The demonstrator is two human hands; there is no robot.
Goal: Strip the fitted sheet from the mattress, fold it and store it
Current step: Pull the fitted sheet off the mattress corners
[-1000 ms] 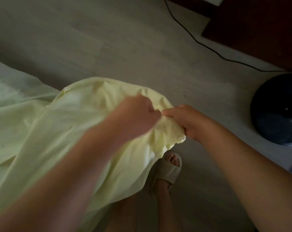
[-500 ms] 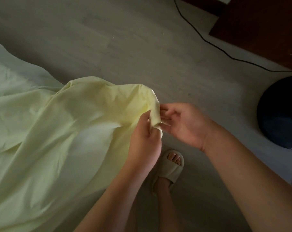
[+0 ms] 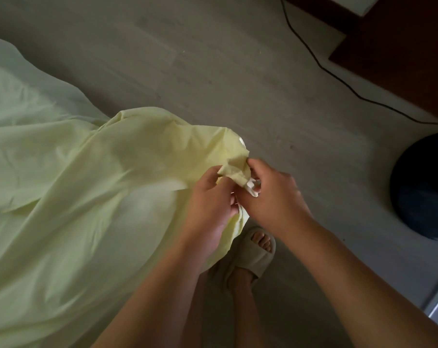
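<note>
- Fingers [image 3: 259,168] of the right hand [image 3: 273,197] and left hand [image 3: 209,199] curl tight, pinching one fitted sheet [image 3: 87,192] corner at centre.
- Its bulk spreads toward nine o'clock.
- Probably folding has just begun; the next move is finding the neighbouring corner without loosening this pinch.

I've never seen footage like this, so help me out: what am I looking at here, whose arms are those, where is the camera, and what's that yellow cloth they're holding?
There is no machine here. A person wears a camera on the head, looking forward and down, so the two arms are their own. The left hand and the right hand both grip one bunched corner of a pale yellow sheet. A white bit, maybe elastic or a label, pokes out by the right hand. The rest of the sheet trails off to the left. Below is a pale floor, with a slipper on the person's foot, a black cable and a round dark object at the right.
</note>
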